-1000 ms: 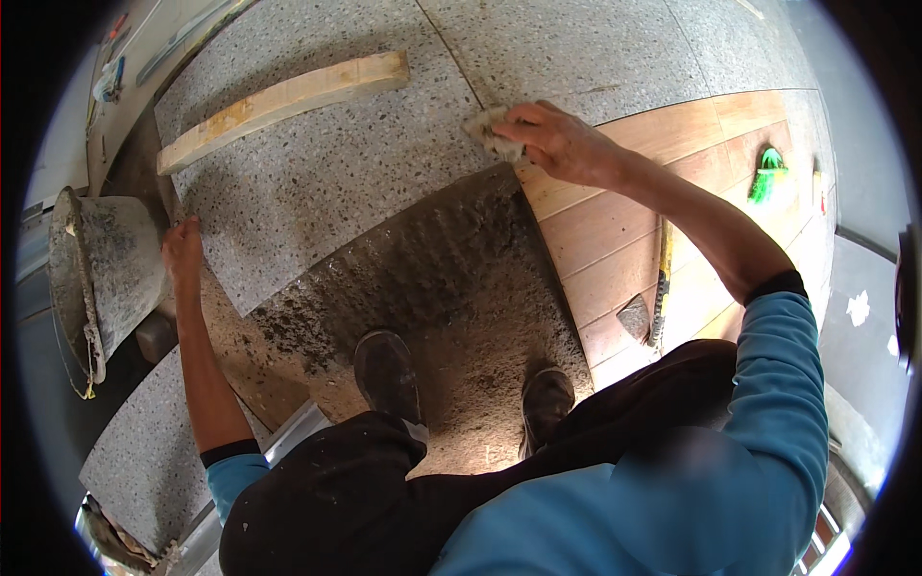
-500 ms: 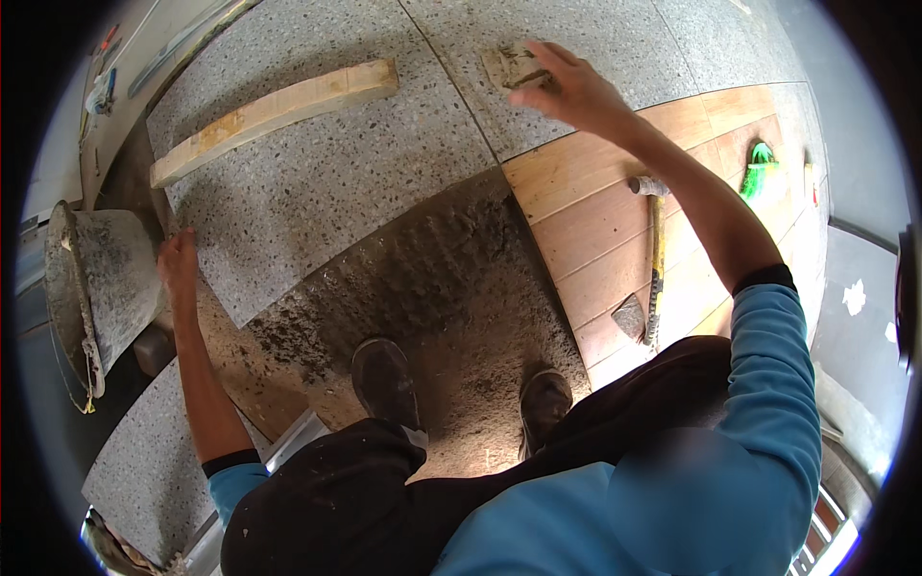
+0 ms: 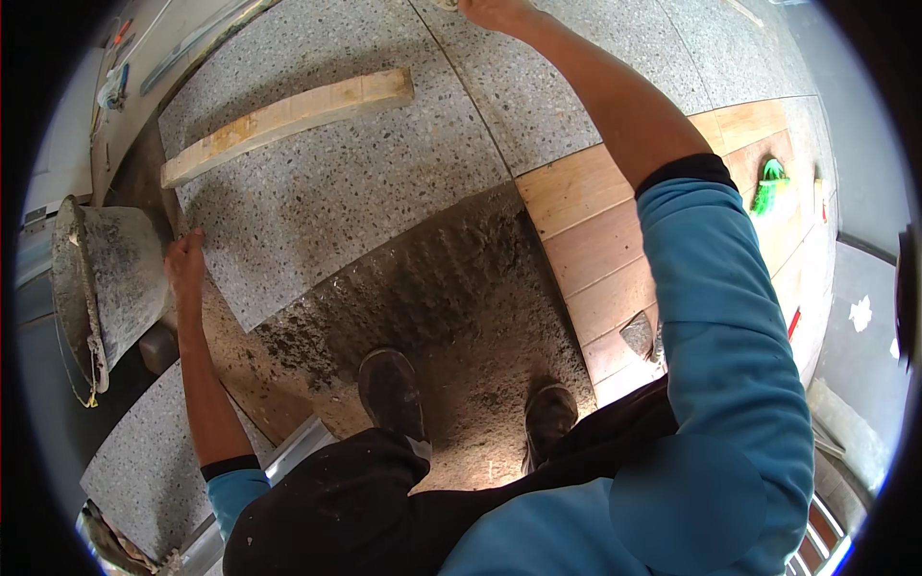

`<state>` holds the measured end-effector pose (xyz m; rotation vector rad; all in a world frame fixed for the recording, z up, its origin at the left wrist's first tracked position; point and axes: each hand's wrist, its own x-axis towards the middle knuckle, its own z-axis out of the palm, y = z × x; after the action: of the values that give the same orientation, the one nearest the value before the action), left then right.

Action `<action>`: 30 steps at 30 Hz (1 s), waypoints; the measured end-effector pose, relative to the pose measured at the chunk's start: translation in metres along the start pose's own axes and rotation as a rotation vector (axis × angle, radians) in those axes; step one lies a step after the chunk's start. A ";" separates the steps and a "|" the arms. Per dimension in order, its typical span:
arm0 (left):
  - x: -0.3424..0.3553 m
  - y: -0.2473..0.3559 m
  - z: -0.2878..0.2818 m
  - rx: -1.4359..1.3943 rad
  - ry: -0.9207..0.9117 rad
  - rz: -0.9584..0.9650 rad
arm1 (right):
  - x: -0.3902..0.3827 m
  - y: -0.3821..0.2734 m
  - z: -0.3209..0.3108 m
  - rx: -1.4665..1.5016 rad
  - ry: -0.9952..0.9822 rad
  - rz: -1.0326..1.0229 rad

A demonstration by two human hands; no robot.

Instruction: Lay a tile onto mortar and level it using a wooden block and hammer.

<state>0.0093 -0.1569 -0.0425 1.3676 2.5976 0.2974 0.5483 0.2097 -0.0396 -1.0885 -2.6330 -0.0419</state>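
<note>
A grey speckled floor tile [image 3: 317, 221] lies over the edge of a combed bed of dark mortar [image 3: 423, 259]. At the tile's left edge, next to a bucket, my left hand [image 3: 184, 261] is closed with its fingers against the edge. My right arm stretches far forward across the tiles. At the top rim of the picture my right hand [image 3: 495, 12] is partly cut off, closed around a pale block [image 3: 444, 4], perhaps a sponge, of which only a bit shows. A wooden beam [image 3: 288, 125] rests on top of the tile.
A mortar-caked bucket [image 3: 120, 278] lies tipped at the left. Wood-look tiles [image 3: 595, 240] at the right carry a grey wedge-shaped piece [image 3: 636, 334] and a green-bristled brush [image 3: 769, 185]. My boots [image 3: 392, 389] stand on the sandy bed.
My right hand has moved forward and left to the top rim, and the pale block has left its earlier spot. My right sleeve now covers the hammer. My left hand stays at the tile's edge.
</note>
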 end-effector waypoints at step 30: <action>0.056 -0.040 0.016 -0.642 -0.191 -0.236 | -0.229 0.023 -0.064 0.111 0.063 0.369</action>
<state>-0.0497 -0.1313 -0.0726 0.8135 2.1849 0.8263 0.7345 0.0601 -0.0441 -1.4850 -2.3094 0.1430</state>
